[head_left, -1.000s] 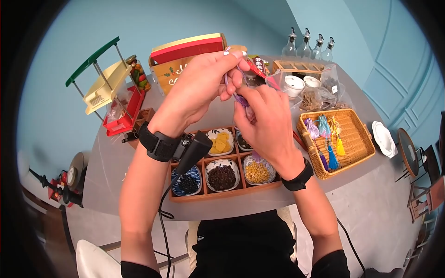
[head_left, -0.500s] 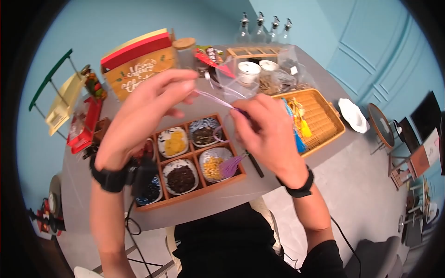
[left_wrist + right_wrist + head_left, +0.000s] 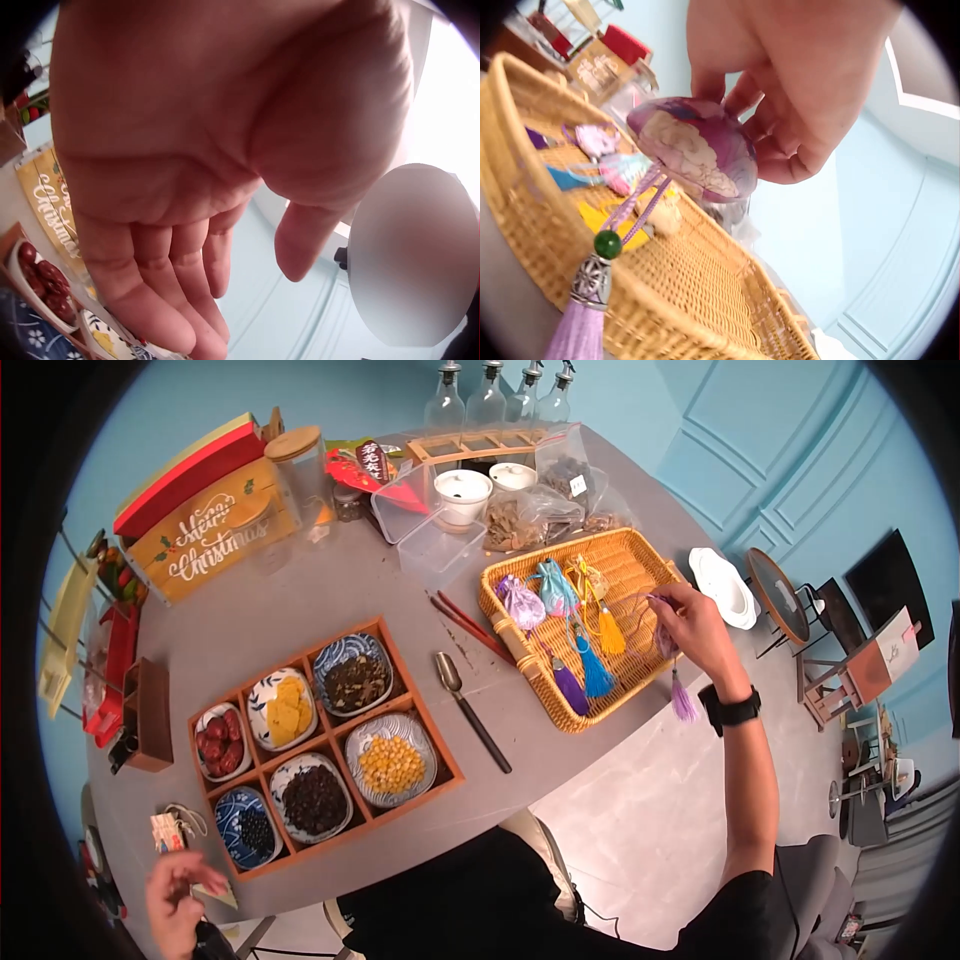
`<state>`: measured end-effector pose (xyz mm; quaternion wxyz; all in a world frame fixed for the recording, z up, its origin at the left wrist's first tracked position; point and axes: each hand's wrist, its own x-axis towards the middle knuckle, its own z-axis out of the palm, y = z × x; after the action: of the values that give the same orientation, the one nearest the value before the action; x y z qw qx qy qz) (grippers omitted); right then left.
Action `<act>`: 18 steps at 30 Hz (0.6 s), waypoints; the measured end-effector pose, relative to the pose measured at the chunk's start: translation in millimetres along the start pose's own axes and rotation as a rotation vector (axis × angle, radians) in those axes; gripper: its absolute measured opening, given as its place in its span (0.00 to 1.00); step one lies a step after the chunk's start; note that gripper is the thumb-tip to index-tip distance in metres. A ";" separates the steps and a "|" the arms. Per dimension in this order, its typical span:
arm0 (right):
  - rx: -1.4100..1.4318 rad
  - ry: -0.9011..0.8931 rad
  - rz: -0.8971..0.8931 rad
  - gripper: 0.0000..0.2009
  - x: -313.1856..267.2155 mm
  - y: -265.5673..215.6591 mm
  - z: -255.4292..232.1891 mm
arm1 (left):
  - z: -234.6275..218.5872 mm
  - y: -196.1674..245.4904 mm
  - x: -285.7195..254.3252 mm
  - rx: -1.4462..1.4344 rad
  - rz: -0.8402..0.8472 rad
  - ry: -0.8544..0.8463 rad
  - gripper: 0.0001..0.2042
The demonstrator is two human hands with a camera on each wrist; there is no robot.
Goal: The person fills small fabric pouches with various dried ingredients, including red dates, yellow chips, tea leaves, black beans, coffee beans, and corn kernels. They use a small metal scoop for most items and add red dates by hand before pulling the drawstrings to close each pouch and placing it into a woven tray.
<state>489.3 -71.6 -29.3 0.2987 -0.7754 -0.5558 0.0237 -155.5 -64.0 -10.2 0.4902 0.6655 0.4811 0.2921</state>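
In the head view the right hand (image 3: 695,630) is over the right side of a wicker basket (image 3: 640,695). It pinches a purple floral pouch (image 3: 694,150), whose lilac tassel (image 3: 577,330) with a green bead hangs at the basket's edge. Inside the basket lie a lilac pouch (image 3: 521,602), a light blue pouch (image 3: 556,589) and a yellow tassel (image 3: 611,630), with blue and dark purple tassels beside them. The left hand (image 3: 178,900), empty, is at the table's near left edge; its fingers are loosely bent in the left wrist view.
A wooden divided box (image 3: 330,745) holds bowls of dates, corn and other dry foods. A spoon (image 3: 470,710) lies between box and basket. Behind stand a plastic container (image 3: 436,555), white cups (image 3: 463,498), bags, a jar (image 3: 298,470) and a Christmas box (image 3: 210,545).
The hands have moved apart. My right hand has carried the purple pouch right to the basket; my left hand has let go of its cord and dropped to the lower left.
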 end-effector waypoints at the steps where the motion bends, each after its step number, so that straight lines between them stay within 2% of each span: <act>1: -0.021 -0.020 -0.014 0.11 13.2 8.3 4.4 | 0.9 -4.3 -3.8 -0.002 0.000 0.043 0.32; 2: -0.025 -0.021 -0.017 0.11 28.3 18.6 9.6 | 0.5 -7.5 -5.4 -0.021 0.050 0.015 0.26; 3: -0.065 -0.069 -0.026 0.12 44.5 29.8 15.8 | -0.3 -5.9 -10.1 -0.039 0.023 0.013 0.25; 4: -0.104 -0.117 -0.033 0.12 58.3 37.9 22.1 | -0.2 -5.8 -15.4 -0.056 -0.006 0.009 0.25; 8: -0.117 -0.148 -0.060 0.13 96.4 45.9 47.0 | 10.9 -24.5 -31.8 -0.109 -0.104 0.166 0.26; 13: -0.141 -0.235 -0.008 0.14 132.7 62.0 74.7 | 19.3 -24.6 -43.7 -0.141 -0.187 0.272 0.26; 15: -0.085 -0.290 0.050 0.15 134.1 60.4 78.1 | 19.6 -24.1 -40.1 -0.159 -0.191 0.255 0.25; 16: -0.087 -0.292 0.053 0.15 131.0 57.9 75.4 | 19.5 -24.7 -39.6 -0.179 -0.191 0.243 0.24; 18: -0.115 -0.123 -0.045 0.15 123.9 49.3 64.6 | 14.7 -31.0 -43.3 -0.187 -0.206 0.264 0.23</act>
<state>554.4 55.1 -69.9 0.2195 -0.7757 -0.5908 0.0325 -169.6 -107.9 -40.6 0.5099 0.5204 0.5775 0.3685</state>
